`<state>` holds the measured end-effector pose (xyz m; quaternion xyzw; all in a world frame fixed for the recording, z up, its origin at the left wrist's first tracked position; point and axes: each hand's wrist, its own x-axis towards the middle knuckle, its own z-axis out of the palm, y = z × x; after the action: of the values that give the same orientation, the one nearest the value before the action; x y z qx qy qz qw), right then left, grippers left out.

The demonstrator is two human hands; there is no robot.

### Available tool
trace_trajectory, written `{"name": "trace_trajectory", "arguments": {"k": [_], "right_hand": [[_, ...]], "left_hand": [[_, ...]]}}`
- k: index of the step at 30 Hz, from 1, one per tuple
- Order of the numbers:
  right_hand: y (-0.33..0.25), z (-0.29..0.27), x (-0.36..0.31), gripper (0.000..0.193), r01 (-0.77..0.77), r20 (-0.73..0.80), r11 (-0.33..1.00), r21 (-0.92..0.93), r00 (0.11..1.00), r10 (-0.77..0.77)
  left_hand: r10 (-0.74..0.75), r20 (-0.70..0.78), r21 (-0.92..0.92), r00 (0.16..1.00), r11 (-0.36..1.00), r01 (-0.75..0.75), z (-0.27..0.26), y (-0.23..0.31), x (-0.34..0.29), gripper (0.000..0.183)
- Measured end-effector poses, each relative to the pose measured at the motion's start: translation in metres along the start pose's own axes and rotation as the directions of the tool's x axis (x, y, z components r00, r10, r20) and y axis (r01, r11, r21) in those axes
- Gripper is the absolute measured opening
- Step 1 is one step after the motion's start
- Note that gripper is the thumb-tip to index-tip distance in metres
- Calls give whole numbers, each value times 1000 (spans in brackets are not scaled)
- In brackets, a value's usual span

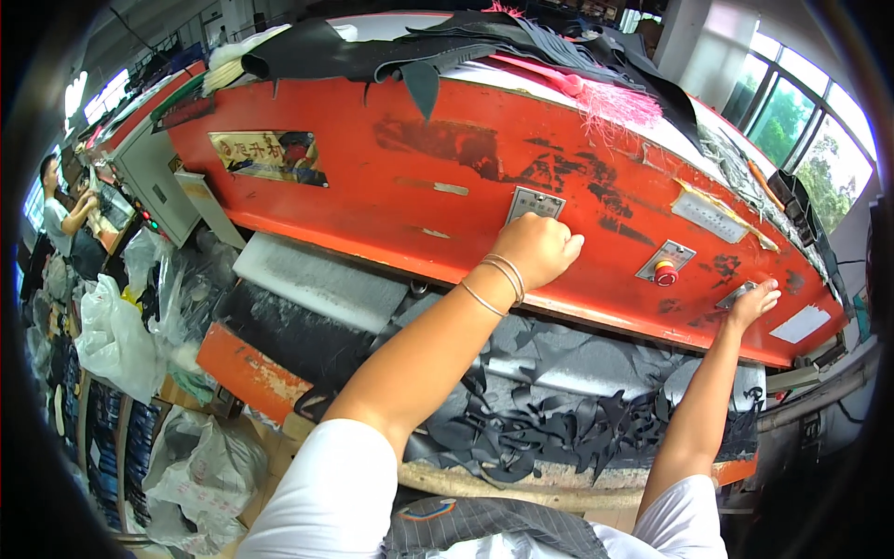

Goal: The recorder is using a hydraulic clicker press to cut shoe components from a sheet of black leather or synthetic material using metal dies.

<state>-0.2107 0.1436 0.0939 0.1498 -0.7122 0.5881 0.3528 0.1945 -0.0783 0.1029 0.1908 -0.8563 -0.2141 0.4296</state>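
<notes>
My left hand (534, 250) is closed in a fist against the red front panel (372, 186) of a large machine. It sits at the lower edge of a metal control plate (538, 202), hiding whatever is under it. Farther right, my right hand (757, 300) rests at a second small metal plate (734, 295), its fingers curled in. What lies beneath those fingers cannot be seen. Between the hands, a red mushroom-shaped push button (665, 274) stands out from its own plate. Bracelets circle my left wrist.
Black cut scraps (559, 429) cover the shelf below the panel, beside a pale grey block (321, 279). Dark sheets (317, 51) and pink fringe (619, 98) lie on top of the machine. Plastic bags (200, 466) crowd the left, where another person (70, 210) works.
</notes>
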Motion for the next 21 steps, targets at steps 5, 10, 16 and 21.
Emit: {"name": "trace_trajectory", "arguments": {"k": [5, 10, 16, 21], "right_hand": [[-11, -87, -35, 76, -72, 128, 969, 235, 991, 42], [-28, -141, -65, 59, -93, 220, 966, 242, 975, 39], [-167, -76, -239, 34, 257, 460, 830, 496, 732, -502], [-252, -63, -407, 31, 55, 708, 725, 686, 177, -684]], "left_hand": [[-58, 218, -43, 974, 997, 70, -26, 16, -125, 45], [-432, 739, 250, 517, 889, 384, -100, 44, -275, 40], [-394, 402, 181, 826, 919, 350, -94, 70, -343, 29], [-404, 254, 266, 879, 903, 338, -83, 64, -345, 24]]}}
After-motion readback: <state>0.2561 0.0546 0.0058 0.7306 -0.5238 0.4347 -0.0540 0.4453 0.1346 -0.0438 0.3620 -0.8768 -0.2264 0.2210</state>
